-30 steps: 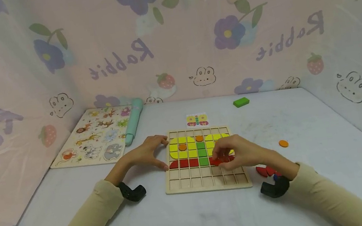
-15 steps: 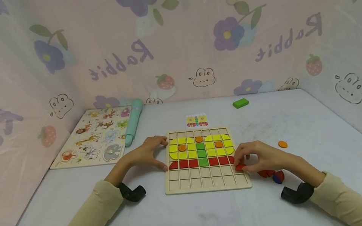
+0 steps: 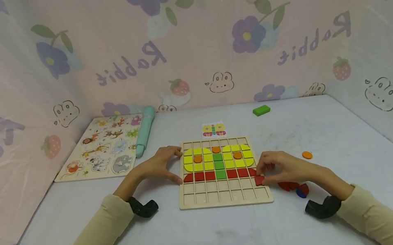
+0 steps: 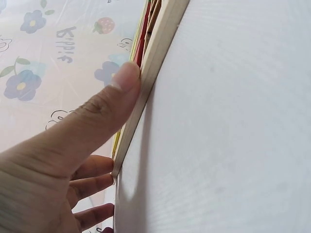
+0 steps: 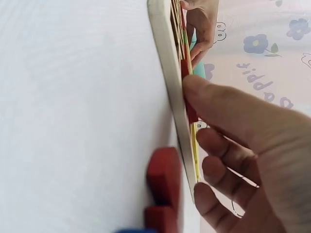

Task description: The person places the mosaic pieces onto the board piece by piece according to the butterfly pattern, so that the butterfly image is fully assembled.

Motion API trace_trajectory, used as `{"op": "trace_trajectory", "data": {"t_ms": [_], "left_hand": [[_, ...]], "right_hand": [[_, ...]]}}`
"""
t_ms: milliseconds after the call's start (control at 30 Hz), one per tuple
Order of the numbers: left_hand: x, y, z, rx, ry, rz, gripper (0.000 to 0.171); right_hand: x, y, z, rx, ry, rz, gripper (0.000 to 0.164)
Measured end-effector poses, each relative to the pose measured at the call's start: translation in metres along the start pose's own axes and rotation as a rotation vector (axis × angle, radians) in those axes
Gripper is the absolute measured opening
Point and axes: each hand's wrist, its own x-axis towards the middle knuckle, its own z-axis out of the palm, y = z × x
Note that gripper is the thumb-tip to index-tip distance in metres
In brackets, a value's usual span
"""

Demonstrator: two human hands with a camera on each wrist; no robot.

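Observation:
A wooden grid board (image 3: 225, 198) lies mid-table, with yellow, orange, green and red tiles (image 3: 200, 177) set in its cells. Along its left edge, my left hand (image 3: 161, 167) rests with thumb and fingers spread, touching the rim. The left wrist view shows that thumb (image 4: 109, 104) laid against the board's side. With thumb and fingertips, my right hand (image 3: 285, 167) pinches a red tile (image 3: 259, 180) at the board's right side, just below the red row. In the right wrist view, the thumb partly covers this red tile (image 5: 190, 110).
Right of the board lie red pieces (image 3: 287, 186), a red-and-blue piece (image 3: 302, 191) and an orange disc (image 3: 307, 155). Farther back are a green block (image 3: 261, 110) and a butterfly pattern card (image 3: 214, 129). An animal puzzle board (image 3: 90, 155) and mint-green tube (image 3: 144, 131) stand at left.
My right hand has moved right, from over the red row to the board's right edge, carrying the red tile. It now holds the tile lower against the board. The left hand stays put.

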Motion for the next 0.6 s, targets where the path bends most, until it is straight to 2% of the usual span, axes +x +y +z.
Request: {"op": "trace_trajectory", "data": {"t_ms": [200, 600], "left_hand": [[-0.0013, 0.0009, 0.0004, -0.017, -0.001, 0.005, 0.079], [-0.001, 0.0015, -0.0009, -0.001, -0.003, 0.006, 0.08]], "right_hand": [[-0.0001, 0.0028, 0.002, 0.038, 0.012, -0.056, 0.021], [0.0013, -0.002, 0.0044, 0.036, 0.026, -0.027, 0.018]]}}
